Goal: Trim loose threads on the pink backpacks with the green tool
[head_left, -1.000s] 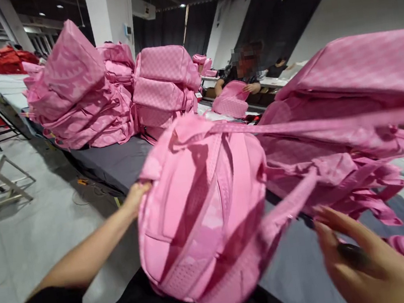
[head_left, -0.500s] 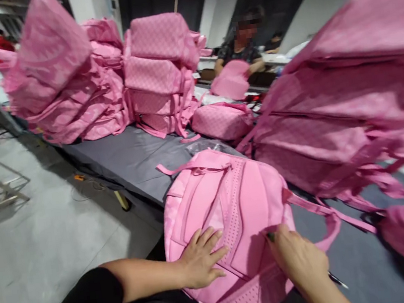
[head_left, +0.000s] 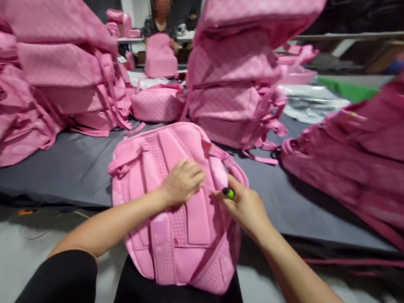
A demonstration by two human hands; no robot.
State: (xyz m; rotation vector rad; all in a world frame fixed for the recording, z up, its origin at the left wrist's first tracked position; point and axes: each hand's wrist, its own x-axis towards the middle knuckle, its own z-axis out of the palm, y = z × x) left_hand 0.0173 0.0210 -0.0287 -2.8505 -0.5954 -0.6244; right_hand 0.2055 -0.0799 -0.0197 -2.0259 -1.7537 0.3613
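A pink backpack (head_left: 193,233) leans at the table's front edge against my lap, its padded back panel and straps facing me. My left hand (head_left: 182,183) rests on the middle of that panel, palm down, fingers slightly bent, with nothing visible in it. At the bag's right side, my right hand (head_left: 245,205) is closed around a small green-and-black tool (head_left: 229,193). Only the tool's end shows by the thumb, so its kind is unclear. The right shoulder strap (head_left: 232,165) loops out just above this hand.
Stacks of pink backpacks stand at the left (head_left: 62,66) and behind the bag at the right (head_left: 227,62). More pink bags (head_left: 372,162) lie on the near right. A pink pouch-like bag (head_left: 159,103) sits between the stacks. Across the dark table (head_left: 57,164), a person (head_left: 161,24) holds a pink piece.
The view has swung right. My left hand has moved up the back panel and its fingers have drawn in. My right hand has moved to the bag's side edge, with the green tool now showing more.
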